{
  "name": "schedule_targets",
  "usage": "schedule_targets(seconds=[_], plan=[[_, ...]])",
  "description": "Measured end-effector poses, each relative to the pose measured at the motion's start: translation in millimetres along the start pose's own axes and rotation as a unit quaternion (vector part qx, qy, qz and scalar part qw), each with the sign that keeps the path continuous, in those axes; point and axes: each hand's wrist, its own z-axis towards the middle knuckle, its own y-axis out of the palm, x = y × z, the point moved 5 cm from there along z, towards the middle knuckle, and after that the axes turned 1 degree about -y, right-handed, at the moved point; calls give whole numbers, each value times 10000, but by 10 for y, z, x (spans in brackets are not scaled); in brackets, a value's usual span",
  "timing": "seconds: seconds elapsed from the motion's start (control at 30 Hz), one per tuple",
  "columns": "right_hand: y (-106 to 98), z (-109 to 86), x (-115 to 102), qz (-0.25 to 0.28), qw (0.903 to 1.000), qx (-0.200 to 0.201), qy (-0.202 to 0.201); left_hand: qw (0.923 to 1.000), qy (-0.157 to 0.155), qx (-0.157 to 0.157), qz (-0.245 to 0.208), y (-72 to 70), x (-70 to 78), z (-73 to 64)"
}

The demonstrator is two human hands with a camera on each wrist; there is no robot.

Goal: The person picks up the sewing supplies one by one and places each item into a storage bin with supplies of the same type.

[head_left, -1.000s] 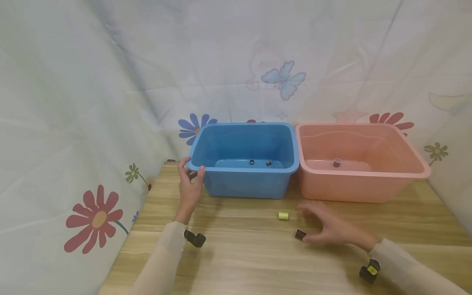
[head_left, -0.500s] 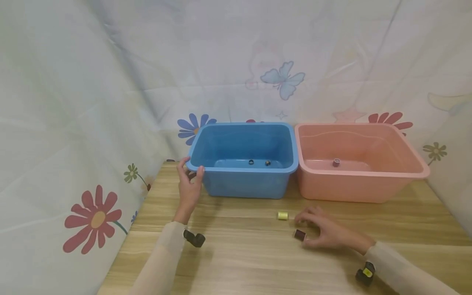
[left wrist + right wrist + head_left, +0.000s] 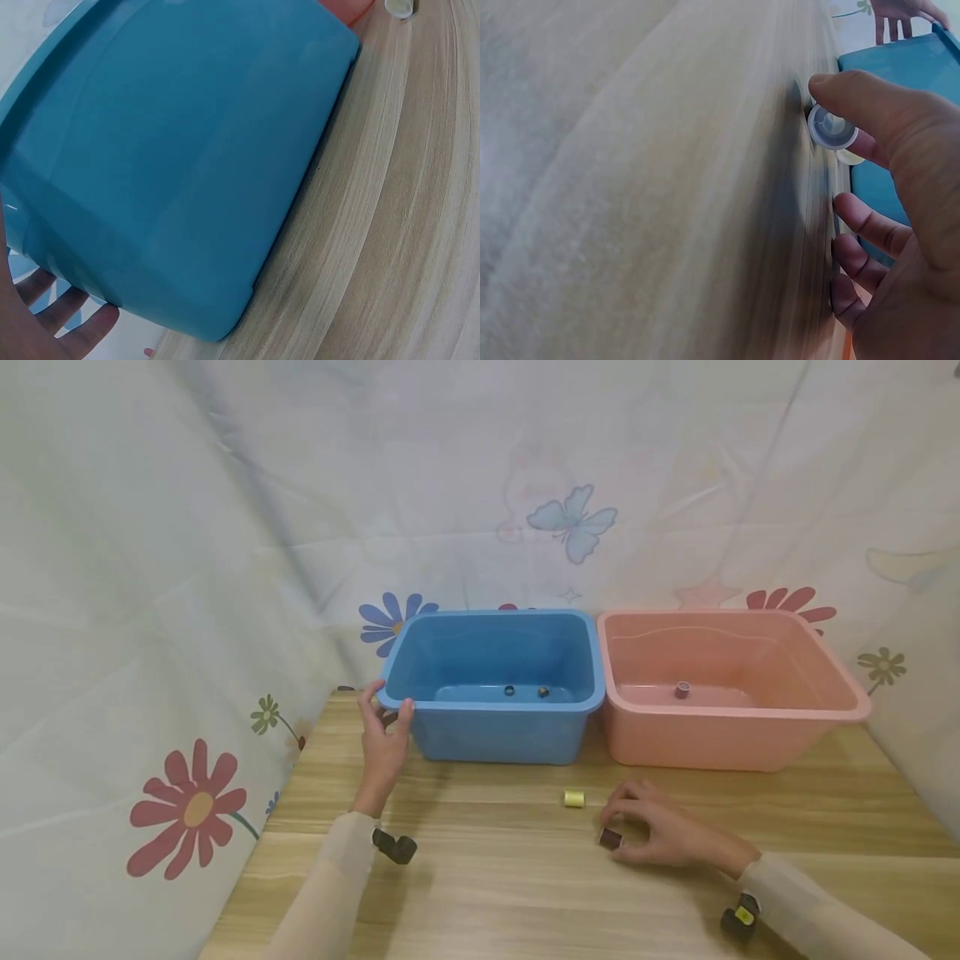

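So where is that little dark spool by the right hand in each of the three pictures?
Head view: the dark spool lies on the table, lower right of centre, at the right hand's fingertips.
Left wrist view: not in it.
Right wrist view: upper right, its pale end pinched between thumb and finger.
Shared landmark: the blue tub.

Staged tabletop, printed sheet backdrop point(image 3: 225, 527), plastic tubs point(image 3: 491, 727)

Glossy plastic tubs point(image 3: 495, 727) – matt wood-grain table point(image 3: 487, 893).
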Motion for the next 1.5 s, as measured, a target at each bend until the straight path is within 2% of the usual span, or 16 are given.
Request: schedule_targets(seconds=[0.27,0.57,0.9,1.13,1.5], plan=[[6,-2,12,31,10000,-28,27,10000,-9,59,50,-13,4,-12],[-4,-2,14,51,10000,-48,15,9997,194,143,64,-10,27,-26],[11,8,31,-2,9998,76,-189,9997,202,130,39,-13,23,-32],[6,12,31,5,9998,63,-167,9998,186,14,68,-10,54,-36],[-20,13,6,168,9998,52,-118,9998,163,105,77,-13,29,-39]])
